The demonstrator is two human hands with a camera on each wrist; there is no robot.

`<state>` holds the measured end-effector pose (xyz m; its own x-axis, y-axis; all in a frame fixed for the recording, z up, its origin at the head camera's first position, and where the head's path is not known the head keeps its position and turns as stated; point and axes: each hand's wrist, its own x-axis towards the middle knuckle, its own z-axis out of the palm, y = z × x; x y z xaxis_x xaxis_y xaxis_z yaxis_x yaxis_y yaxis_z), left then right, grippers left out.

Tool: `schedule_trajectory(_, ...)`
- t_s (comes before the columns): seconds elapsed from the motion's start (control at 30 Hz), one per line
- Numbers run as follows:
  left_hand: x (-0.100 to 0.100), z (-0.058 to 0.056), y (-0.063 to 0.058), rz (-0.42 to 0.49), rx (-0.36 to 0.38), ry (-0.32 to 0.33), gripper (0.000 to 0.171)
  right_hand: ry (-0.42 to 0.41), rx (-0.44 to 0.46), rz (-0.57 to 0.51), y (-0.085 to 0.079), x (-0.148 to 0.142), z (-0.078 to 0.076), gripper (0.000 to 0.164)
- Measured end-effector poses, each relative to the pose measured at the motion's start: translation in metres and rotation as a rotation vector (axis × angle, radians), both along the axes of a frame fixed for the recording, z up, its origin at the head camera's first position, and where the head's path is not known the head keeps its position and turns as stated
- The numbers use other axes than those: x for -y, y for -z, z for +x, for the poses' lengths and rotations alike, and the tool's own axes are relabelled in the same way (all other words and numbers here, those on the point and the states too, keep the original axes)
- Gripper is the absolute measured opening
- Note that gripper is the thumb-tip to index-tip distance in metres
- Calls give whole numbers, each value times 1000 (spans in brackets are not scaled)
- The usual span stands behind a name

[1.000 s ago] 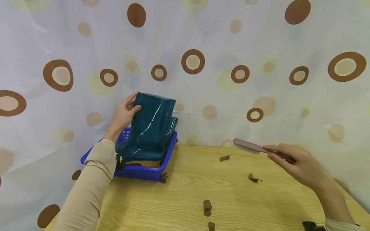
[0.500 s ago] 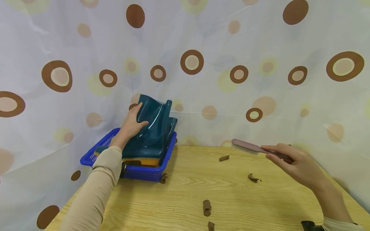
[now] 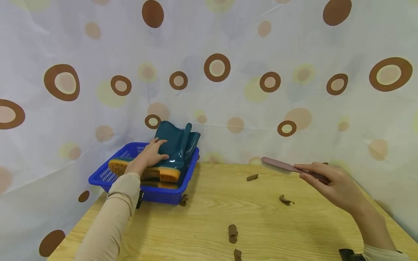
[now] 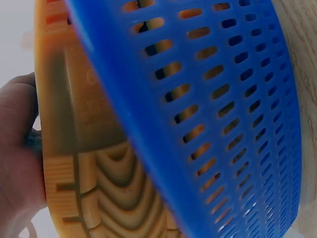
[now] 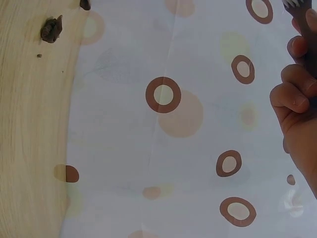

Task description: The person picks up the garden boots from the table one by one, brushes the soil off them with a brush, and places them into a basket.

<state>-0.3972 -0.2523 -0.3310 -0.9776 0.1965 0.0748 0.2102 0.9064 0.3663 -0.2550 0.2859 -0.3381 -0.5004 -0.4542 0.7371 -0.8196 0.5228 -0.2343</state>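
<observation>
A teal rubber boot (image 3: 171, 139) with an orange sole lies on its side in a blue perforated basket (image 3: 163, 197), over a second teal boot (image 3: 192, 142). My left hand (image 3: 151, 154) rests on the upper boot with its fingers spread over the shaft near the ankle. In the left wrist view the boot's orange sole (image 4: 94, 114) stands along the basket's rim, with part of my left hand (image 4: 20, 148) behind it. My right hand (image 3: 339, 185) grips a mauve brush (image 3: 281, 165) by its handle, bristles facing down, above the table.
Several curled brown clay-like pieces lie on the wooden table (image 3: 196, 224), including a rolled piece (image 3: 233, 233) at the front and others (image 3: 252, 177) (image 3: 285, 200) farther back. A white curtain (image 3: 228, 32) with brown circles hangs behind and at both sides.
The upper boot has tipped from upright onto its side, its shaft now lower. My left hand has moved from the shaft's top edge down onto its side. The right hand and brush have barely moved.
</observation>
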Motion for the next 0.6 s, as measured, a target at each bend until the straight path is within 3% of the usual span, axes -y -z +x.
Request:
schedule_trajectory(0.23, -10, 10, -4, -97, -1, -27, 68, 62, 23, 9, -2, 0, 5, 42)
schedule_trajectory(0.43, -16, 15, 3, -103, 4, 34, 61, 202, 39, -27, 1, 1, 8, 31)
schedule_trajectory(0.6, -22, 18, 5, -90, -45, 53, 56, 304, 82, 7, 2, -2, 10, 20)
